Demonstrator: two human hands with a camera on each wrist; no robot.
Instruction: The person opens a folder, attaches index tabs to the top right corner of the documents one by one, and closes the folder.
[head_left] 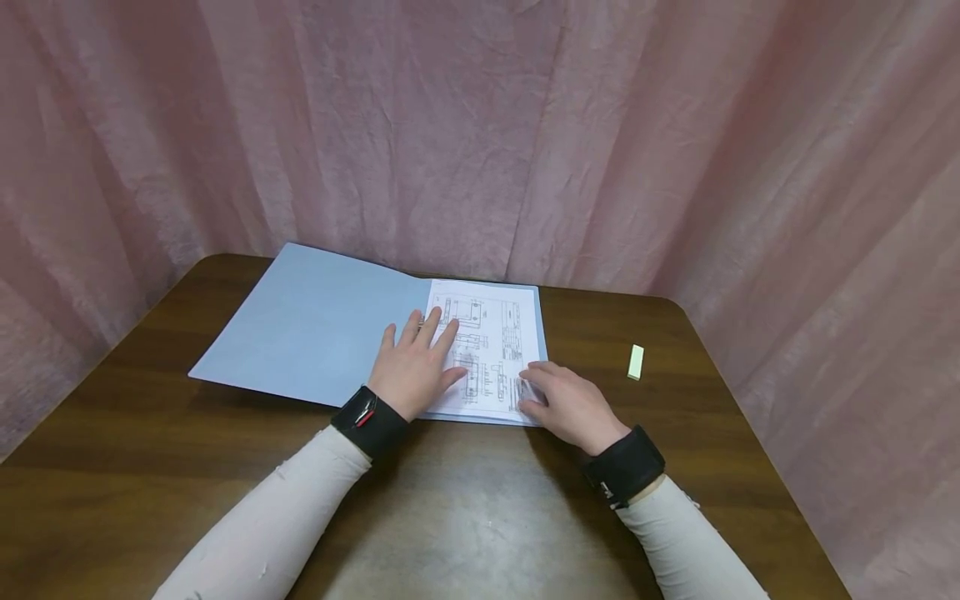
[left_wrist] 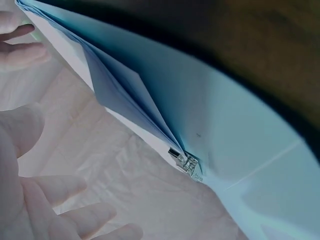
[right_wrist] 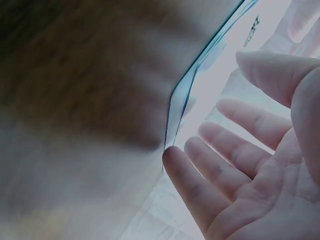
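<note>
Sleeves: two pale sleeves with black wrist bands come in from the near edge of the counter [head_left: 465, 508], one to each hand.
Left hand: left hand [head_left: 415, 365] lies flat with straight, spread fingers, pressing on the printed sheet [head_left: 491, 350] at its left side, by the fold of the folder.
Right hand: right hand [head_left: 567, 404] sits at the sheet's near right corner, fingers loosely bent; whether it pinches the corner or only touches it, I cannot tell.
Folder: open light blue folder [head_left: 315, 325] lies spread, its empty flap running away to the left of the left hand, the sheet on its right half.
Key relation: the sheet's long axis runs away from the person; its near right corner is at the right hand's fingertips, so the right hand is nearer that corner and the left is nearer the fold.
Right wrist view: shows the folder edge [right_wrist: 182, 95] lifted just off the counter at the little finger, which the head view hides.
Left wrist view: shows an inner pocket [left_wrist: 125, 95] and a small metal clip [left_wrist: 185, 162] at the fold.
Apart: a small pale green eraser-like block [head_left: 636, 362] lies well to the right of the right hand.
</note>
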